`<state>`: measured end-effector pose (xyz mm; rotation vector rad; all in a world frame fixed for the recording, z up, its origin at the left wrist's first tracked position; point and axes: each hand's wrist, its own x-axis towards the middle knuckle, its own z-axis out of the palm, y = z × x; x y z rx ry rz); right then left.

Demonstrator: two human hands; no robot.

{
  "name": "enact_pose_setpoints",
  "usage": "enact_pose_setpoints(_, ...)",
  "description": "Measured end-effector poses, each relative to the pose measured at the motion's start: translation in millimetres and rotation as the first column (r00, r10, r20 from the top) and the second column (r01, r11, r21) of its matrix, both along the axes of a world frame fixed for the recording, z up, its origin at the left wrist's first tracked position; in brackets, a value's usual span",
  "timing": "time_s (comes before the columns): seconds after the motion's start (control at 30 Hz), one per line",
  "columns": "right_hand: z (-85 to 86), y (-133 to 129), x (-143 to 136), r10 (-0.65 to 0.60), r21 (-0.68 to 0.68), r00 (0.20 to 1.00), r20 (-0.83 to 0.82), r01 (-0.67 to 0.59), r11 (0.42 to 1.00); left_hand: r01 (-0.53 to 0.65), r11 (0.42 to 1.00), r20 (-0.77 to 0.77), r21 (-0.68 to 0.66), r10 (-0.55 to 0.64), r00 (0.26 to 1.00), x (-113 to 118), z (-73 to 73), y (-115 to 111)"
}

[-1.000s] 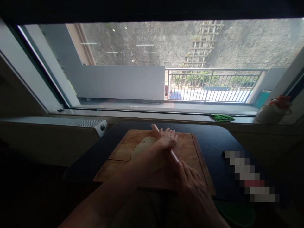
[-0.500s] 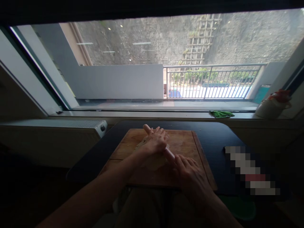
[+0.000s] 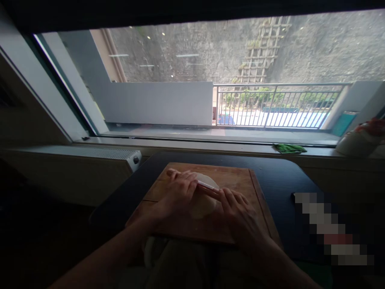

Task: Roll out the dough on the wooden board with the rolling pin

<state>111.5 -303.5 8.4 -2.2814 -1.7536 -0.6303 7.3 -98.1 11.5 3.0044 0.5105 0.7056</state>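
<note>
A rolling pin (image 3: 208, 188) lies across a flat, pale sheet of dough (image 3: 202, 206) on a wooden board (image 3: 233, 173). My left hand (image 3: 182, 185) is over the pin's far left part, with a short rounded end sticking out beyond the fingers. Over the near right end rests my right hand (image 3: 237, 204), fingers bent over the wood and hiding that tip. Between the two hands the middle of the pin shows, tilted down to the right. Dough is visible on both sides of it; my left hand and forearm cover some of the left side.
The board sits on a dark table (image 3: 272, 176) beneath a wide window. A pixelated item (image 3: 331, 228) lies at the table's right. On the sill are a green cloth (image 3: 289, 149) and a whitish pot (image 3: 355, 142). A radiator (image 3: 90, 162) stands at the left.
The rolling pin lies at a shallower slant. My left hand has moved left and slightly nearer along with it, and more dough shows. The view has shifted a little to the left.
</note>
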Motion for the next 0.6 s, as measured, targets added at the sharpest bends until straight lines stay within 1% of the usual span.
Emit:
enact_pose_setpoints(0.07,11.1,17,14,0.002,-0.011,1.0,-0.027,-0.003,1.0,-0.055,0.998,0.005,0.007,0.055,0.998,-31,-4.9,10)
enact_pose_setpoints(0.13,22.5,46,32,0.008,-0.084,0.995,-0.103,-0.017,0.996,-0.116,0.993,0.005,0.016,0.116,0.993,-47,-9.9,21)
enact_pose_setpoints(0.17,27.2,64,41,0.001,-0.165,0.989,-0.146,-0.025,0.986,-0.141,0.99,0.01,0.029,0.141,0.99,-50,-11.8,25)
enact_pose_setpoints(0.2,30.9,83,49,-0.033,-0.252,0.984,-0.172,-0.011,0.968,-0.164,0.985,0.021,0.05,0.163,0.986,-51,-13.0,29)
enact_pose_setpoints(0.23,33.8,102,56,-0.045,-0.291,0.984,-0.175,-0.008,0.957,-0.182,0.98,0.034,0.075,0.18,0.983,-50,-13.4,32)
enact_pose_setpoints(0.33,38.9,157,67,-0.06,-0.351,0.985,-0.163,-0.001,0.937,-0.227,0.965,0.074,0.133,0.219,0.973,-43,-10.5,37)
enact_pose_setpoints(0.4,39.9,183,63,-0.054,-0.362,0.986,-0.155,-0.006,0.932,-0.256,0.958,0.081,0.131,0.247,0.966,-41,-7.3,37)
enact_pose_setpoints(0.43,39.4,190,57,-0.041,-0.36,0.987,-0.154,-0.018,0.933,-0.266,0.956,0.078,0.125,0.257,0.963,-42,-6.0,36)
enact_pose_setpoints(0.5,35.3,195,42,0.003,-0.352,0.988,-0.153,-0.057,0.934,-0.266,0.957,0.08,0.117,0.258,0.963,-48,-4.4,28)
enact_pose_setpoints(0.6,23.6,178,22,0.094,-0.307,0.979,-0.18,-0.147,0.94,-0.241,0.962,0.104,0.125,0.229,0.968,-60,-3.7,8)
